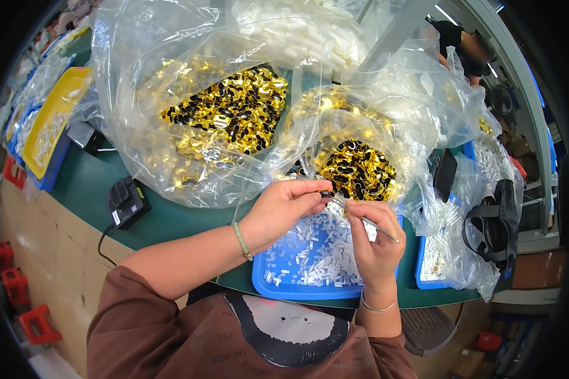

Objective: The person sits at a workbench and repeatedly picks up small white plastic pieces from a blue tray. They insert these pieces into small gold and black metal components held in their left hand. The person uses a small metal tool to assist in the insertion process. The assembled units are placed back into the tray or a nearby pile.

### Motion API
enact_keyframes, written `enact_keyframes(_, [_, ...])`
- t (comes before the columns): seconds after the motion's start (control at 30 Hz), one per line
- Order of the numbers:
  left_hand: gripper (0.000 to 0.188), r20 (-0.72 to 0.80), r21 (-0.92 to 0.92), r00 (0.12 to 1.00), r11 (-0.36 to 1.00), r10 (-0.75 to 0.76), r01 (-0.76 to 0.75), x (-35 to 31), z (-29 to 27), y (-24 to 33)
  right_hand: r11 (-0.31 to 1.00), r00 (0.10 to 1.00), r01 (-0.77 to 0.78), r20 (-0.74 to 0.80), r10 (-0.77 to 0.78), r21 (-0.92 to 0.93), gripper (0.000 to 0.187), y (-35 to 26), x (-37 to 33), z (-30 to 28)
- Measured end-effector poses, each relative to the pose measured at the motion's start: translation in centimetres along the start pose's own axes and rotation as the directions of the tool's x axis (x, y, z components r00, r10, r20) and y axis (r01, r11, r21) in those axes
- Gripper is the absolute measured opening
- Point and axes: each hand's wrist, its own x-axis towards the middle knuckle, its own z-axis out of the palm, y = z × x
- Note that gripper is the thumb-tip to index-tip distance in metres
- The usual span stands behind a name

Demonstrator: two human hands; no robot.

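My left hand (276, 213) pinches a small black-and-gold part (326, 195) between thumb and fingertips. Closed around slim metal tweezers (380, 230), my right hand (376, 251) points their tip toward that part, close to my left fingertips. I cannot tell whether the tip touches it. Beneath both hands lies a blue tray (303, 292) with many small white pieces (327, 262) in it. Just beyond my hands, a clear plastic bag (297, 138) lies around a pile of black-and-gold parts (360, 169).
A larger clear bag (117, 82) of similar parts spreads at the back left. On the green table stands a black corded device (128, 201). To the right are another blue tray (427, 284), a phone-like black slab (446, 174) and a black handbag (498, 221). A person (452, 38) is at back right.
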Motion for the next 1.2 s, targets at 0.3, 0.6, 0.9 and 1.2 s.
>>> enact_keyframes(0.3, [0.032, 0.001, 0.075, 1.0, 0.997, -0.01, 0.01, 0.1, -0.2, 0.0, 0.997, 1.0, 0.031, -0.002, -0.031, -0.064, 0.022, -0.3, 0.1, 0.0])
enact_keyframes(0.6, [0.033, 0.006, 0.103, 1.0, 0.995, 0.002, -0.003, -0.2, 0.1, 0.4, 0.993, 0.998, 0.058, 0.017, -0.056, -0.098, 0.022, -0.2, 0.3, -0.1])
enact_keyframes(0.9, [0.035, 0.02, 0.084, 1.0, 0.996, 0.015, -0.017, -0.3, 0.1, 0.2, 0.987, 0.993, 0.119, -0.007, -0.12, -0.108, 0.022, -0.5, 0.3, -0.3])
enact_keyframes(1.2, [0.036, 0.102, 0.115, 0.995, 0.993, -0.003, -0.009, -0.9, 0.8, 1.7, 0.969, 0.965, 0.241, -0.093, -0.245, -0.052, 0.025, -0.7, 0.0, -1.3])
